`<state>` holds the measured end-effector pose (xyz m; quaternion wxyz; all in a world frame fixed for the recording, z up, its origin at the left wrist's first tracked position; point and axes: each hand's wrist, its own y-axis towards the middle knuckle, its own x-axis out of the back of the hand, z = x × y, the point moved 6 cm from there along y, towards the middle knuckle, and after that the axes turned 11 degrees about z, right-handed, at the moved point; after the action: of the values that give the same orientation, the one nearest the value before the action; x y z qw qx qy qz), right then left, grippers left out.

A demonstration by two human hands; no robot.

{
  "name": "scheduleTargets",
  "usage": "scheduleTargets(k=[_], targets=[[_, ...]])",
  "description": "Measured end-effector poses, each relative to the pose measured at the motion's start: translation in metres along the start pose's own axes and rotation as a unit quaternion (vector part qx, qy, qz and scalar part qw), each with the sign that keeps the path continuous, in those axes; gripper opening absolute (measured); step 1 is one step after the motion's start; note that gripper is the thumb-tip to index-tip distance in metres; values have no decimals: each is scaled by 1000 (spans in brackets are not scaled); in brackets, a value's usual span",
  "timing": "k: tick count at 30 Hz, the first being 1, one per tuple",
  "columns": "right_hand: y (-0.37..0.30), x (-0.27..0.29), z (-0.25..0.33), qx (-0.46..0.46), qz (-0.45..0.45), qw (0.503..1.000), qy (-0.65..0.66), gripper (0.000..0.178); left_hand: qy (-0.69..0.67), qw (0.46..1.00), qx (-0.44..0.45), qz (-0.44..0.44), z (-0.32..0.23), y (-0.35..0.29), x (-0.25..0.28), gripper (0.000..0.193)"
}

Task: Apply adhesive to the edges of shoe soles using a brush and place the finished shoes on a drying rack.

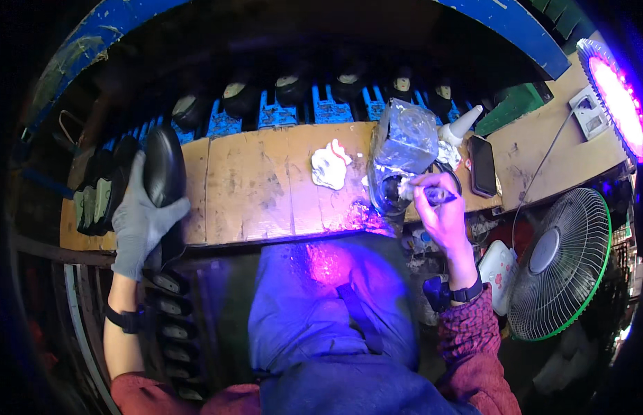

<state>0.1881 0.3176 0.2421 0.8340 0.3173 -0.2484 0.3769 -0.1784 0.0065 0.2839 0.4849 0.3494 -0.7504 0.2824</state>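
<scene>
In a pale glove, my left hand (143, 218) grips a black shoe (165, 164), thumb on one side and fingers along the other. The shoe stands upright at the left end of the cardboard-topped bench (249, 187). My bare right hand (440, 211) is closed round a short brush-like tool (440, 196) whose tip carries something whitish. That tip is at the mouth of a dark pot (389, 194), beside a box wrapped in grey tape (406, 135); the pot's inside is mostly hidden. A crumpled white wad (329, 168) lies on the cardboard between my hands.
Several dark shoes sit on blue racks (276, 114) behind the bench; others stand at the left (100, 197). Right of the pot are a white nozzle bottle (462, 126) and a phone (482, 166). A green-rimmed fan (560, 266) and a glowing lamp (618, 104) stand at the right.
</scene>
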Motion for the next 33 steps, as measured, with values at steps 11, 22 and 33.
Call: scheduleTargets(k=[11, 22, 33], targets=[[-44, -11, -50, -162, -163, 943, 242, 15, -162, 818, -525, -167, -86, -79, -120, 65], [54, -143, 43, -135, 51, 916, 374, 15, -159, 870, -462, -69, -61, -128, -150, 61], [86, -162, 30, -175, 40, 943, 282, 18, -184, 859, -476, -40, -55, -125, -152, 61]])
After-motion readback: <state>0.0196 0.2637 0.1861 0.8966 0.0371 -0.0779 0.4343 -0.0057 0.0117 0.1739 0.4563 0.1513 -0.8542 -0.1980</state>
